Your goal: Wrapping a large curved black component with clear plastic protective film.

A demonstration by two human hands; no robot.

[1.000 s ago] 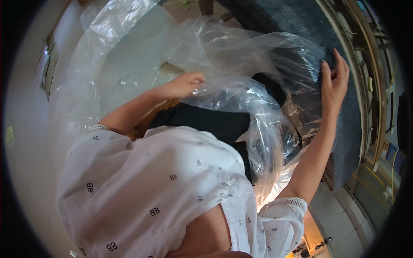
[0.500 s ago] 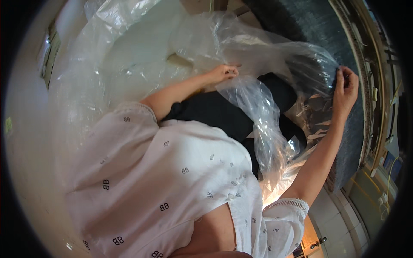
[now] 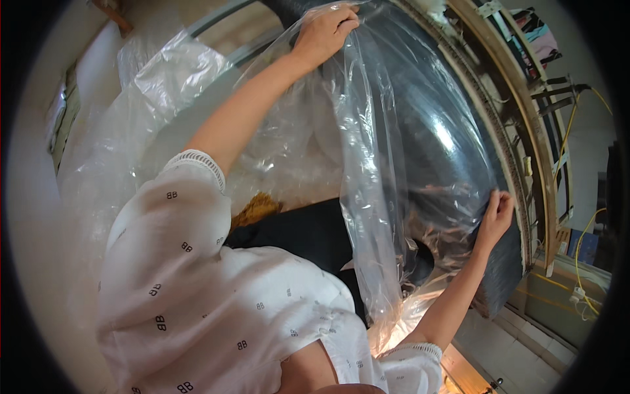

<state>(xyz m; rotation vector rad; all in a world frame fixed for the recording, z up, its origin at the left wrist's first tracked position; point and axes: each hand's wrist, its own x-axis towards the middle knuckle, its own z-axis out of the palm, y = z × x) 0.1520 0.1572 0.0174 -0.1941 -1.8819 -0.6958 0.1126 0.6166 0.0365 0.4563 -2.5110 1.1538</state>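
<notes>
so, clear plastic film (image 3: 367, 148) lies loose at the left and hangs in folds mid-view, the left hand (image 3: 326, 33) closed on it up top, the right hand (image 3: 497, 217) pinching it lower right, where it drapes over the dark tabletop (image 3: 500, 282). step in hand looks like spreading the film out between the hands; next move probably calls for easing the hands apart evenly, with steady grips, so the folds flatten without snagging or tearing.

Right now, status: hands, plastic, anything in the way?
Left hand grips plastic, farther out; right hand pinches it, nearer. Plastic spread between them, partly over dark surface. Loose folds hang toward lap; no visible obstruction.
</notes>
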